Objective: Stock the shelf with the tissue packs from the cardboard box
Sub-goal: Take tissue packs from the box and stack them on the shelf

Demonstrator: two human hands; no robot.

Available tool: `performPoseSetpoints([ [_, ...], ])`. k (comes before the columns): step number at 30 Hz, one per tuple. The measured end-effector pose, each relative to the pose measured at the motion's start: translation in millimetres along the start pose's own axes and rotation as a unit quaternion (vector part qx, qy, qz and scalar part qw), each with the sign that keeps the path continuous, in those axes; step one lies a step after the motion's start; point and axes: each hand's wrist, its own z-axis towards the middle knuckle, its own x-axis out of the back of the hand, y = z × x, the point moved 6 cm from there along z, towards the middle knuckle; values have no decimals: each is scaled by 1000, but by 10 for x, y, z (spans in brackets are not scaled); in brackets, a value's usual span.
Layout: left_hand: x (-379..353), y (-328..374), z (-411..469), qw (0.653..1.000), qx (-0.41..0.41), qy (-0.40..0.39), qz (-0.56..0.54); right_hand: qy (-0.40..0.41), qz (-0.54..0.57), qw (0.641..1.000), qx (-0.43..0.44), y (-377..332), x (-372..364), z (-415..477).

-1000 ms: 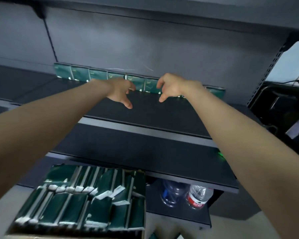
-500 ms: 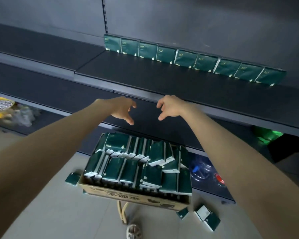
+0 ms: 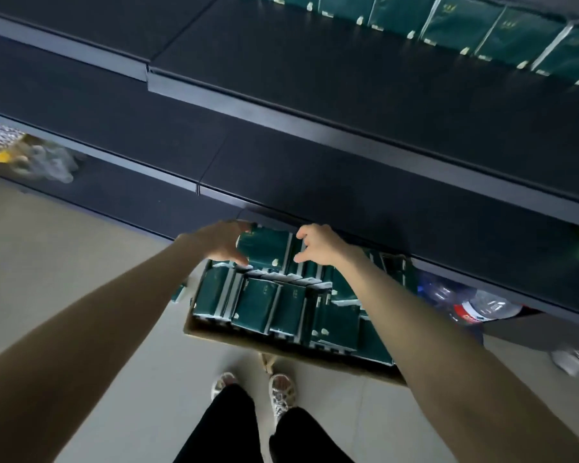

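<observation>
Your hands have come down from the shelf's front edge to the cardboard box (image 3: pixel 281 350) in front of the lowest tier. Your left hand (image 3: pixel 221 242) and right hand (image 3: pixel 318 245) are both spread wide, fingers half-curled, one on either side of a tissue pack (image 3: pixel 264 245) at the box's far end. Contact with it cannot be told. More tissue packs (image 3: pixel 258 305) fill the box. A row of packs (image 3: pixel 462 25) stands at the back of the upper shelf (image 3: pixel 315 68). Bottles (image 3: pixel 482 305) lie just right of the box.

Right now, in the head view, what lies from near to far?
Patterned grey shoes → brown cardboard box → dark green tissue packs inside → lower dark metal shelf → upper shelf → row of green packs at its back.
</observation>
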Motion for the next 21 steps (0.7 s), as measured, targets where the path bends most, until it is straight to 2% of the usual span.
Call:
performPoseSetpoints([
  [8, -225, -467, 606, 998, -49, -13, 38, 18, 145, 983, -108, 81, -596, 396],
  [13, -341, -525, 743, 996, -84, -11, 20, 44, 229, 955, -185, 72, -853, 490],
  [17, -453, -573, 761, 996, -89, -18, 9, 77, 304, 917, -246, 108, -951, 555],
  [21, -421, -592, 758, 996, -90, -2, 18, 86, 347, 900, -250, 62, -937, 525],
])
